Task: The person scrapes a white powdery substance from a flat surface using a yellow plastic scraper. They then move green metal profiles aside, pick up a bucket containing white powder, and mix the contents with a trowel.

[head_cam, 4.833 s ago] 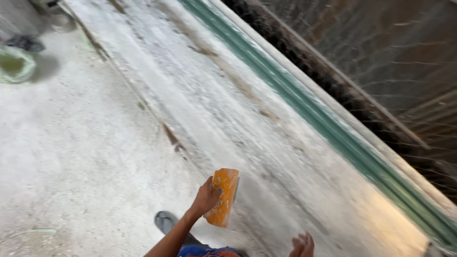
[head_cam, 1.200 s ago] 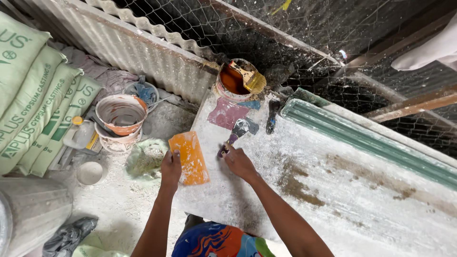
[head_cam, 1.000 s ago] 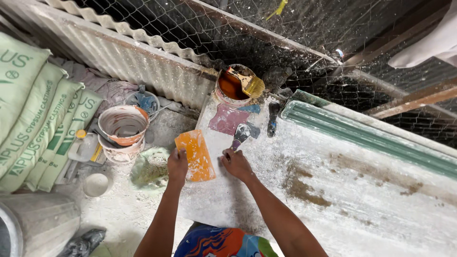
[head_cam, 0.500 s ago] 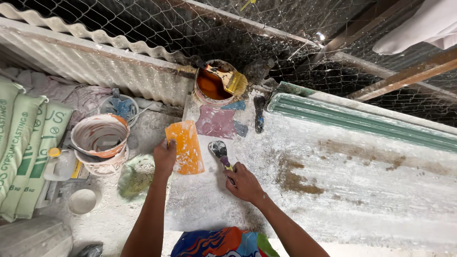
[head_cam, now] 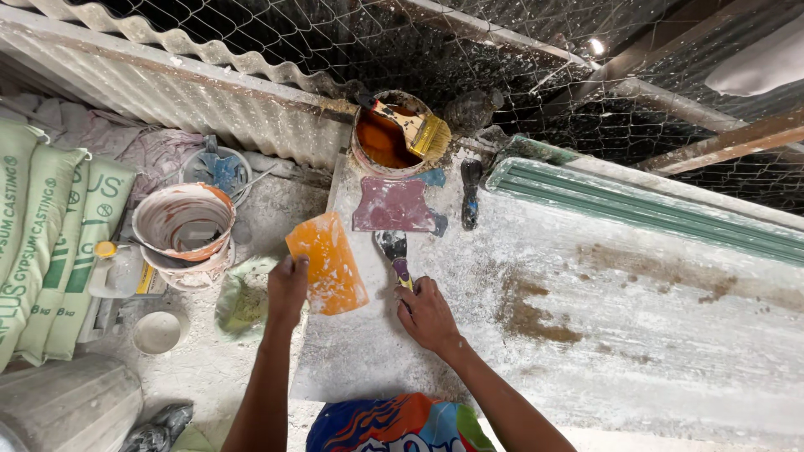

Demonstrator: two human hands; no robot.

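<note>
at the far left stand pale sacks (head_cam: 46, 243), and near them a plaster-smeared bucket (head_cam: 184, 224) on the dusty floor, just beside the left edge of the white tabletop (head_cam: 603, 335). the tabletop has much open room to the right; its far end is crowded by a tin of orange-brown paint (head_cam: 387, 138) with a brush (head_cam: 414, 125) across it, and a dark red scraper (head_cam: 395, 205) lies just in front. the left hand (head_cam: 287, 289) is pinching an orange plastic card (head_cam: 327, 264) by its lower left edge, over the tabletop's left edge. the right hand (head_cam: 427, 314) lies curled on the handle of a putty knife (head_cam: 394, 251), whose blade points away toward the red scraper.
</note>
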